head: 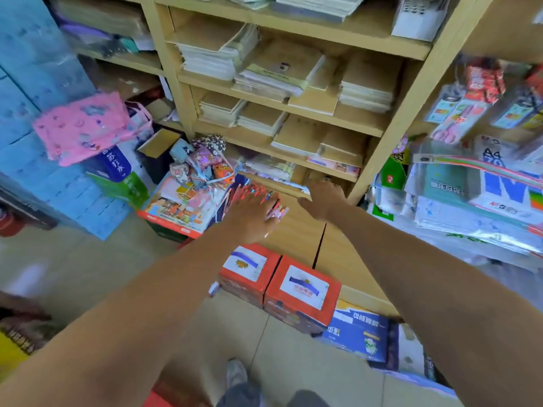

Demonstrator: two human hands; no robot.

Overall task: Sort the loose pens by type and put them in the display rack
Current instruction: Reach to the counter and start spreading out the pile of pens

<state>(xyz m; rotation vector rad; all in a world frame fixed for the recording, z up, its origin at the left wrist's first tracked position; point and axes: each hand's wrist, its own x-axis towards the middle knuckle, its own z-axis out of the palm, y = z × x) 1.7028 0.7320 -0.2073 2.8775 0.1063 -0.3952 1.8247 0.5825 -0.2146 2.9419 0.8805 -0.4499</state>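
By pale wooden shelving [172, 66], the spread left hand [252, 214] is reaching over red-pink loose pens [255, 191] beneath it. The right hand [323, 201] alongside: grip unclear. Gathering is likely next.

soft, even daylight fills my view, with faint shadows. motion blur smears everything, worst on my left hand [249, 212] and the hanging packets [470, 101]. the wooden shelves [293, 71] lean and bow towards the wide-angle edges.

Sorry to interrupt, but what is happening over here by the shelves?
A person reaches low with both hands at the wooden shelf unit. The left hand is over a cluster of red and pink pens; the right hand is beside it at the shelf edge. Blur hides whether either grips anything.
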